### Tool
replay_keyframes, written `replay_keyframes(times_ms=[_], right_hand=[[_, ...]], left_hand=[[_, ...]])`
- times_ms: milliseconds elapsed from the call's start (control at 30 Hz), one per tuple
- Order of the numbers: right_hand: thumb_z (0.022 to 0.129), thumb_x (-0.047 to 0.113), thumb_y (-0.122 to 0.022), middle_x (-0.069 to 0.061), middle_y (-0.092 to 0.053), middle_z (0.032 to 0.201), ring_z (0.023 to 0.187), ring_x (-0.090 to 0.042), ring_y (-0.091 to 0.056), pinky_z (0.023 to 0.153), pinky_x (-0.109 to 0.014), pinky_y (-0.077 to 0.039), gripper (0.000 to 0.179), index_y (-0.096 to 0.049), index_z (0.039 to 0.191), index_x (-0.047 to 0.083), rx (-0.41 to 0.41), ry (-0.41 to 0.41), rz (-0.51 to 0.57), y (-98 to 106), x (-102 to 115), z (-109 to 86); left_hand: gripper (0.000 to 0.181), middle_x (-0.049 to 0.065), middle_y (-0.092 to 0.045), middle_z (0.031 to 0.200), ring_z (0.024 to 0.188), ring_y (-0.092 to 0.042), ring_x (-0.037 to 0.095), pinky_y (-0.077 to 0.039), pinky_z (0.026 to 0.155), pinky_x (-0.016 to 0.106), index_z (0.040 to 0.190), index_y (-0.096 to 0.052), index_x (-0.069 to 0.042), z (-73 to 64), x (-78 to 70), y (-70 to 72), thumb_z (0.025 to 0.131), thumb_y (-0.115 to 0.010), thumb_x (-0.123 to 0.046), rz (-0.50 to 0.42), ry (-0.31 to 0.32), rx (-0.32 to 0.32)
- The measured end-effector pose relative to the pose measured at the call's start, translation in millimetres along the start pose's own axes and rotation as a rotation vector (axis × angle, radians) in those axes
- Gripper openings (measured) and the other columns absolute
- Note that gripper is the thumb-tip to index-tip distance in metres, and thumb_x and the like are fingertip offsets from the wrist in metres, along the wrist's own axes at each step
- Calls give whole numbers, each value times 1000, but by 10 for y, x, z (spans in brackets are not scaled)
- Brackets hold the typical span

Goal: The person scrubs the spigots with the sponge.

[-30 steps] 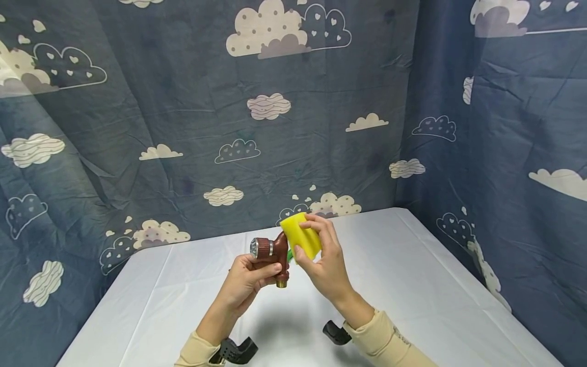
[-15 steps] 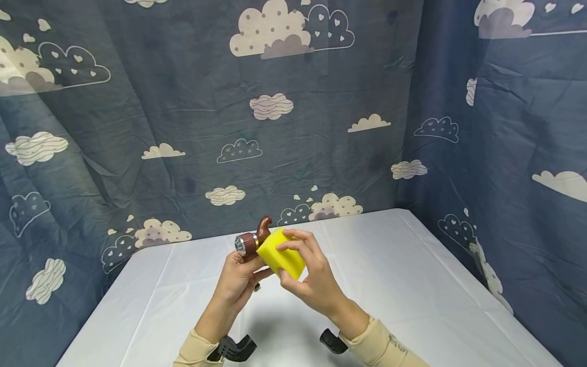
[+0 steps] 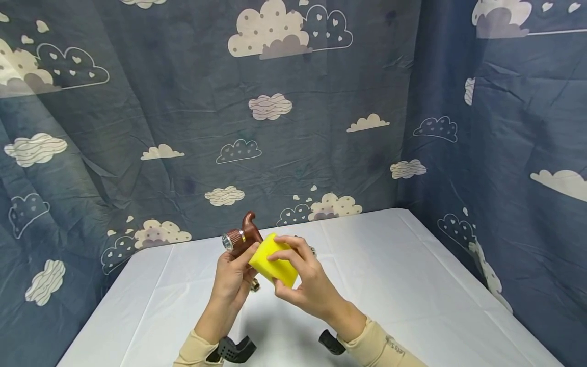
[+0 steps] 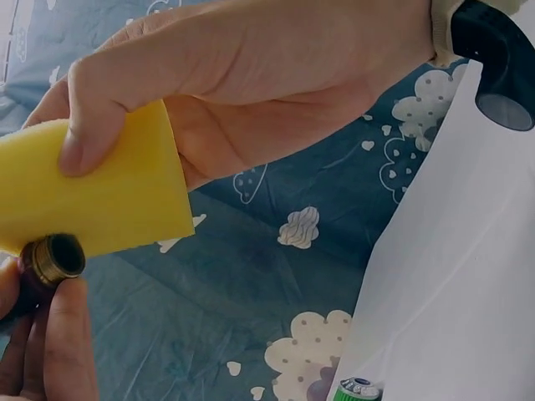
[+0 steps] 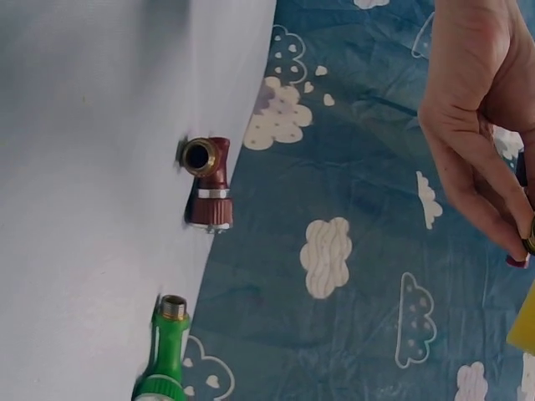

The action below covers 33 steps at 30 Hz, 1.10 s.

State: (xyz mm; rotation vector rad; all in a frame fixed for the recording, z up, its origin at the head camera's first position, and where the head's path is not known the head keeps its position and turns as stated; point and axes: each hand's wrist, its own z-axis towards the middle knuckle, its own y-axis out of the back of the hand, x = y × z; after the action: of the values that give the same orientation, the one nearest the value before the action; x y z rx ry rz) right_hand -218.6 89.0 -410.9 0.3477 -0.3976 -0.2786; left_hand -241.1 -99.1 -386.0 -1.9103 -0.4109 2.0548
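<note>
My left hand (image 3: 229,281) grips a reddish-brown nozzle (image 3: 247,230) with a ribbed, silver-faced head and a hooked end pointing up. Its brass-ringed opening (image 4: 63,257) shows between the fingers in the left wrist view. In my right hand (image 3: 309,285) is a yellow sponge (image 3: 275,262), pinched between thumb and fingers. The sponge lies against the nozzle's body and hides much of it. Both hands are raised above the white table (image 3: 390,290). Only an edge of the sponge appears in the right wrist view, beside the left hand (image 5: 476,125).
A second reddish-brown nozzle (image 5: 213,180) rests on the table in the right wrist view, near a green nozzle (image 5: 171,347) with a threaded metal end. Dark-blue cloud-patterned cloth (image 3: 293,127) hangs around the table. Black camera mounts (image 3: 236,350) sit at the wrists.
The left hand has moved slightly left and turned the nozzle, so its head points more to the left. The right hand has carried the sponge leftward and down across the nozzle's body.
</note>
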Motion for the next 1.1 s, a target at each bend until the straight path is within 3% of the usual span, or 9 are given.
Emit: replay_keyframes(times_ms=[267, 500, 633, 767, 900, 1100], right_hand=[[76, -4, -80, -15, -52, 147, 130, -33, -61, 98, -37, -65, 52, -67, 124, 12, 8, 29, 9, -10, -10, 1], [76, -4, -79, -16, -54, 146, 130, -35, -60, 97, -39, -65, 52, -66, 123, 12, -41, 5, 10, -26, -16, -14], [78, -3, -78, -15, -56, 146, 130, -35, -61, 98, -39, -64, 49, -66, 123, 12, -84, -47, 40, -44, -20, -25], [84, -1, -75, -14, -56, 147, 130, -31, -61, 100, -34, -61, 44, -64, 125, 11, -124, -173, 154, -69, 10, -27], [94, -2, -68, -18, -52, 151, 129, -23, -61, 101, -25, -58, 40, -58, 132, 5, -135, -372, 409, -75, 58, -4], [105, 8, -57, -18, -51, 147, 120, -23, -61, 95, -23, -56, 42, -48, 145, 2, -153, -770, 766, -50, 91, 64]], left_hand=[[17, 0, -77, 103, 91, -78, 11, -66, 86, 26, 119, -68, -7, 20, -6, -8, 102, -70, -6, -95, -3, -51], [21, -1, -75, 108, 95, -79, 11, -66, 88, 25, 125, -63, -11, 1, 12, -19, 104, -63, -5, -140, 13, -1], [22, 0, -73, 108, 91, -77, 9, -65, 87, 22, 126, -61, -12, -21, 32, -40, 105, -60, -4, -228, 17, 29], [24, 1, -73, 109, 93, -78, 11, -65, 91, 23, 127, -58, -12, -51, 81, -76, 105, -59, -3, -326, -24, 50], [26, 4, -73, 112, 99, -78, 14, -63, 97, 25, 127, -58, -11, -65, 147, -103, 104, -60, 0, -363, -89, 40], [27, 4, -74, 115, 104, -75, 14, -61, 92, 20, 124, -64, -11, -66, 250, -132, 100, -66, 3, -236, -220, -5]])
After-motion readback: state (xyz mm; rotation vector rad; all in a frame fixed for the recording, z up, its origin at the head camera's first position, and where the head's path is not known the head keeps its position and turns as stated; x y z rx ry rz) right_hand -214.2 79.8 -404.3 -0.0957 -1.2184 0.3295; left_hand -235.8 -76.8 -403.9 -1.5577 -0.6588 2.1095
